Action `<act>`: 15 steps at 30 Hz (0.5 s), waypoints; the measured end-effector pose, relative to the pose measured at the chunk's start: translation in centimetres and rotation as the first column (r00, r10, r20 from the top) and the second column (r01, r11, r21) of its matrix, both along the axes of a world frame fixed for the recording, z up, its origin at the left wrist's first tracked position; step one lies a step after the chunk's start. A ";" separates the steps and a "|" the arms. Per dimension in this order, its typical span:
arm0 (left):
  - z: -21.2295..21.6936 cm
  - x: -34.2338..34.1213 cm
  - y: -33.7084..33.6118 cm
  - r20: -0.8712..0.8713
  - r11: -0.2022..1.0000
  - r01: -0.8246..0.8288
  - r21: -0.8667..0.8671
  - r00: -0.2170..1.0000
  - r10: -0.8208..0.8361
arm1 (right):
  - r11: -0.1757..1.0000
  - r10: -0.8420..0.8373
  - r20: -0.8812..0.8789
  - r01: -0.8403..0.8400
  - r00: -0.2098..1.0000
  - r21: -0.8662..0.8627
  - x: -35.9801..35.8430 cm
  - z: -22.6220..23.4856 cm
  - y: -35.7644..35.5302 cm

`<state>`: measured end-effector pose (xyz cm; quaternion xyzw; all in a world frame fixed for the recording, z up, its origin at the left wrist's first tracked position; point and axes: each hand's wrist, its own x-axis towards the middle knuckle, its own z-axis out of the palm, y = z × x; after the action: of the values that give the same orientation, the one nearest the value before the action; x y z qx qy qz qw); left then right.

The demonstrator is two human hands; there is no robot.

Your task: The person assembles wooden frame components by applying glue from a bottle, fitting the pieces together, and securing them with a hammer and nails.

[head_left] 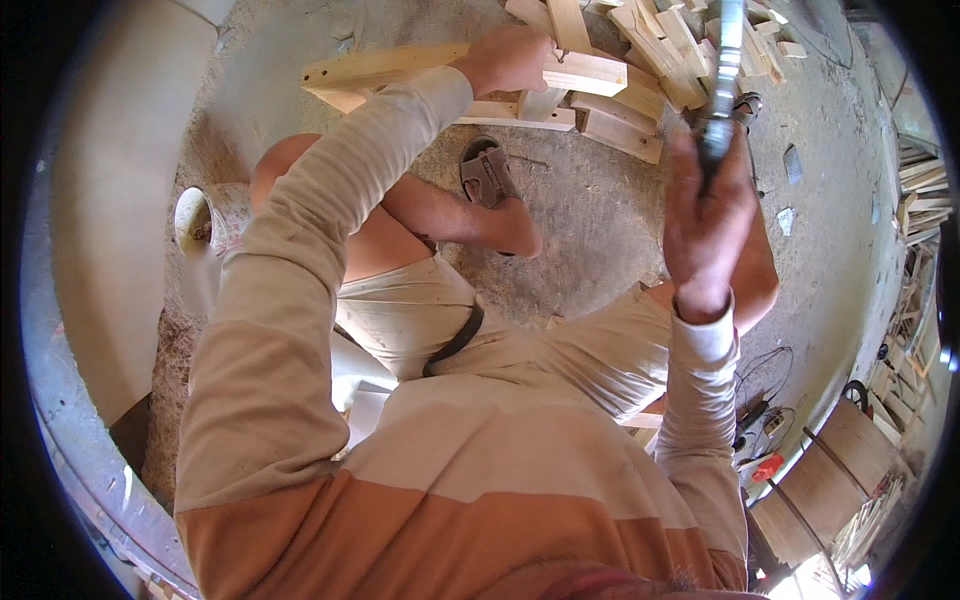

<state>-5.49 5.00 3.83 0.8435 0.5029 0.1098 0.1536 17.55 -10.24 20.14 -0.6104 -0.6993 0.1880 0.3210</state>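
Observation:
My left hand (508, 60) rests closed on the top plank of a pale wooden frame (585, 74), near where an upright slat (569, 24) meets it. A small dark spot, perhaps a nail, shows just beyond the fingertips; what the fingers pinch is too small to make out. Raised on the right and smeared by motion, my right hand (708, 215) is wrapped around a shiny metal-shafted tool (727, 70) that looks like a hammer. The picture's top edge cuts off its far end. Below the top plank, a second plank (520, 115) lies close to the floor.
Loose wooden offcuts (660, 50) are heaped beyond the frame. My sandalled foot (490, 180) stands just this side of it. To the left are a whitish bucket (205, 218) and a large pale panel (110, 220). Cables (765, 400) and stacked timber (920, 190) lie on the right.

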 end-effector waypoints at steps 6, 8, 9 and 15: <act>0.2 0.1 0.0 0.028 0.999 -0.008 0.046 1.000 0.007 | 0.990 0.136 0.303 -0.114 0.943 -0.088 2.9 -3.2 1.8; 1.2 0.4 -0.3 -0.032 0.999 -0.012 -0.036 0.999 0.010 | 1.000 0.011 0.094 -0.010 0.996 -0.010 2.5 2.9 1.0; 1.5 0.0 -0.5 -0.064 0.996 -0.028 -0.084 0.998 0.022 | 0.998 -0.061 -0.057 0.061 0.997 -0.007 2.0 6.0 0.6; 2.6 0.1 -1.0 -0.089 0.993 -0.054 -0.108 0.995 0.045 | 0.999 0.021 -0.048 -0.020 0.999 0.028 1.4 1.7 0.1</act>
<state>-5.34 4.02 6.44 0.8249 0.5352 0.0490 0.1753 18.93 -10.17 21.86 -0.5941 -0.7000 0.1962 0.3441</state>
